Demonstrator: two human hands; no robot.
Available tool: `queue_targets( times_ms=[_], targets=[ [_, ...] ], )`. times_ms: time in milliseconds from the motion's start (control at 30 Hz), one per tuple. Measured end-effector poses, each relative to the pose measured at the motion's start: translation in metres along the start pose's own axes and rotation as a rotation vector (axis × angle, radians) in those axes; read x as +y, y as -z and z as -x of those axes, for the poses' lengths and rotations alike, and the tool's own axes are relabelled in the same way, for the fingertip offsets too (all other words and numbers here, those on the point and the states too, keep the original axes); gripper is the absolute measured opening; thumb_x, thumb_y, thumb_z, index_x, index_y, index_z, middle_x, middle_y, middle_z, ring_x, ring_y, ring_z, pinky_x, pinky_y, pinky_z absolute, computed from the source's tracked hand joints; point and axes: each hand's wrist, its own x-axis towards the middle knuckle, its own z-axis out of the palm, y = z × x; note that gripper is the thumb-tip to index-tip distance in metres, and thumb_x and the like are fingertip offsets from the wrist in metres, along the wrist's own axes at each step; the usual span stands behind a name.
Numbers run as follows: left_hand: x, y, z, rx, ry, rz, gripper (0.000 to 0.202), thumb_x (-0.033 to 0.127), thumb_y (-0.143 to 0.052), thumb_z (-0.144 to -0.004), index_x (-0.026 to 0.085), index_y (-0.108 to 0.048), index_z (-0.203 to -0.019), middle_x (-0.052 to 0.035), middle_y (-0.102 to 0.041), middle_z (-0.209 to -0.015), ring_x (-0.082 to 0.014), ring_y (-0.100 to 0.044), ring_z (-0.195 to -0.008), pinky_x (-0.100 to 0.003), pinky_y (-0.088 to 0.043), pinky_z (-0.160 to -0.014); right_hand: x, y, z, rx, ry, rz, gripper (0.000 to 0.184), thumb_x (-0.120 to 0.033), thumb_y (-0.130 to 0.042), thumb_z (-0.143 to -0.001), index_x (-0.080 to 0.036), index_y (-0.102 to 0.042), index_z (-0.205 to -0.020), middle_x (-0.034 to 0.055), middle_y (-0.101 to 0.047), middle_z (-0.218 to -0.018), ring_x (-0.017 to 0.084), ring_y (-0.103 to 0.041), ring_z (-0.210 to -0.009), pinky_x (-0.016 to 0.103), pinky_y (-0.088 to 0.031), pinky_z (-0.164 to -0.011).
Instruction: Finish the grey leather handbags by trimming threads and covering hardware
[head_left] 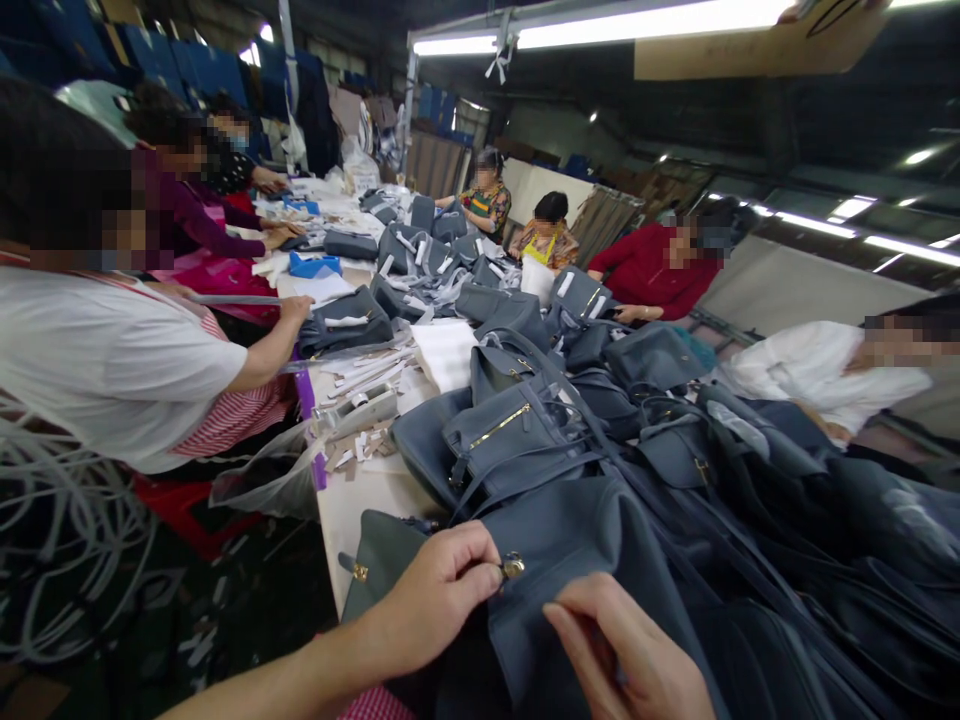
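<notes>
A dark blue-grey handbag [570,530] lies at the table's near edge, right in front of me. My left hand [442,585] is closed, thumb and forefinger pinched at the bag beside a small round gold-coloured clasp [513,566]. To the right, my right hand [630,645] hovers over the bag's front with thumb and forefinger together. What is between those fingertips, if anything, is too small to make out. Left of my left hand is a smaller grey bag with a gold fitting [361,572], partly covered by my forearm.
Beyond lies a bag with a gold zip [501,425], among many similar bags heaped along the table [375,500]. Paper scraps [360,450] and a white sheet [444,355] lie mid-left. Co-workers [112,350] line both sides. A red stool [195,515] stands lower left.
</notes>
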Motion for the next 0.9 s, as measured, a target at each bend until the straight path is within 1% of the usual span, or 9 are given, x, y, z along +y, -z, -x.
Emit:
queue_targets(
  times_ms=[33, 133, 267, 367, 533, 633, 767, 833, 900],
  targets=[
    [0.001, -0.001, 0.001, 0.002, -0.046, -0.053, 0.016, 0.025, -0.052, -0.079, 0.018, -0.047, -0.066, 0.0017, -0.048, -0.069, -0.0137, -0.043, -0.069, -0.025, -0.033, -0.066, -0.001, 0.002, -0.005, 0.015, 0.005, -0.010, 0.011, -0.022, -0.049, -0.096, -0.021, -0.059, -0.091, 0.0021, -0.064, -0.078, 0.011, -0.067, -0.065, 0.015, -0.053, -0.061],
    [0.006, -0.004, 0.004, -0.022, -0.117, -0.139, 0.013, 0.019, -0.048, -0.080, 0.018, -0.047, -0.067, 0.0007, -0.050, -0.074, -0.0147, -0.047, -0.074, -0.026, -0.035, -0.070, -0.005, 0.003, -0.017, 0.004, 0.084, -0.002, 0.022, -0.017, -0.049, -0.094, -0.023, -0.064, -0.110, 0.0051, -0.068, -0.091, 0.012, -0.069, -0.078, 0.016, -0.054, -0.068],
    [0.010, -0.002, 0.004, -0.060, -0.100, -0.189, 0.011, 0.016, -0.050, -0.078, 0.019, -0.047, -0.068, 0.0016, -0.049, -0.074, -0.0146, -0.047, -0.074, -0.025, -0.036, -0.069, -0.006, 0.001, -0.027, -0.082, 0.114, 0.009, 0.027, -0.015, -0.043, -0.095, -0.024, -0.068, -0.090, 0.0012, -0.067, -0.082, 0.010, -0.066, -0.070, 0.015, -0.050, -0.061],
    [0.012, 0.003, 0.004, -0.119, -0.091, -0.167, 0.010, 0.015, -0.051, -0.077, 0.018, -0.048, -0.069, 0.0021, -0.048, -0.075, -0.0139, -0.047, -0.074, -0.025, -0.037, -0.069, -0.005, -0.001, -0.032, -0.128, 0.180, 0.064, 0.034, -0.018, -0.036, -0.098, -0.023, -0.061, -0.076, -0.0003, -0.062, -0.075, 0.010, -0.061, -0.063, 0.019, -0.044, -0.055],
    [0.011, 0.007, 0.001, -0.170, -0.054, -0.101, 0.007, 0.017, -0.052, -0.077, 0.018, -0.052, -0.070, 0.0022, -0.050, -0.077, -0.0137, -0.048, -0.076, -0.025, -0.037, -0.072, -0.011, -0.003, -0.039, -0.094, 0.264, 0.201, 0.038, -0.017, -0.024, -0.100, -0.024, -0.050, -0.074, -0.0002, -0.054, -0.066, 0.015, -0.052, -0.054, 0.027, -0.036, -0.050],
    [0.005, 0.002, 0.001, -0.132, 0.035, 0.023, 0.009, 0.021, -0.053, -0.074, 0.018, -0.051, -0.067, 0.0026, -0.047, -0.071, -0.0131, -0.043, -0.070, -0.025, -0.034, -0.066, -0.016, -0.008, -0.033, -0.037, 0.281, 0.285, 0.038, -0.013, -0.022, -0.099, -0.024, -0.050, -0.076, 0.0004, -0.055, -0.064, 0.016, -0.052, -0.053, 0.028, -0.037, -0.051],
    [-0.004, -0.001, 0.000, -0.108, 0.199, 0.350, 0.020, 0.035, -0.060, -0.070, 0.017, -0.052, -0.067, 0.0038, -0.044, -0.062, -0.0110, -0.034, -0.060, -0.024, -0.024, -0.056, -0.009, -0.018, -0.010, 0.046, 0.252, 0.282, 0.037, -0.011, -0.023, -0.098, -0.023, -0.051, -0.077, -0.0003, -0.054, -0.060, 0.015, -0.052, -0.049, 0.025, -0.040, -0.049],
    [-0.006, 0.003, -0.003, -0.095, 0.220, 0.449, 0.028, 0.042, -0.063, -0.069, 0.016, -0.053, -0.068, 0.0030, -0.045, -0.064, -0.0101, -0.031, -0.058, -0.024, -0.020, -0.054, 0.001, -0.018, 0.004, 0.020, 0.232, 0.233, 0.034, -0.014, -0.026, -0.098, -0.023, -0.052, -0.078, -0.0006, -0.054, -0.060, 0.014, -0.053, -0.048, 0.023, -0.041, -0.048],
    [-0.006, 0.009, -0.005, -0.092, 0.216, 0.454, 0.031, 0.045, -0.065, -0.068, 0.015, -0.053, -0.067, 0.0028, -0.044, -0.064, -0.0098, -0.028, -0.058, -0.025, -0.018, -0.054, 0.010, -0.013, 0.014, -0.080, 0.177, 0.109, 0.029, -0.017, -0.031, -0.099, -0.023, -0.052, -0.080, -0.0010, -0.057, -0.063, 0.012, -0.055, -0.050, 0.020, -0.043, -0.048]
  ],
)
